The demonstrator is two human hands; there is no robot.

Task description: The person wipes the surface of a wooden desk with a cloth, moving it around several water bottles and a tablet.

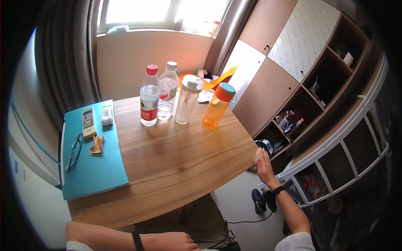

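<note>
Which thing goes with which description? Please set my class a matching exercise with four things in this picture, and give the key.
Column one
1. Right hand
2. Left hand
3. Orange bottle
4. Remote control

Column two
A. Lying on the flat turquoise item
B. At the picture's lower edge
C. Standing upright, with a teal lid
D. Beside the right-hand edge of the wooden table

Right pairs
1-D, 2-B, 3-C, 4-A
</note>
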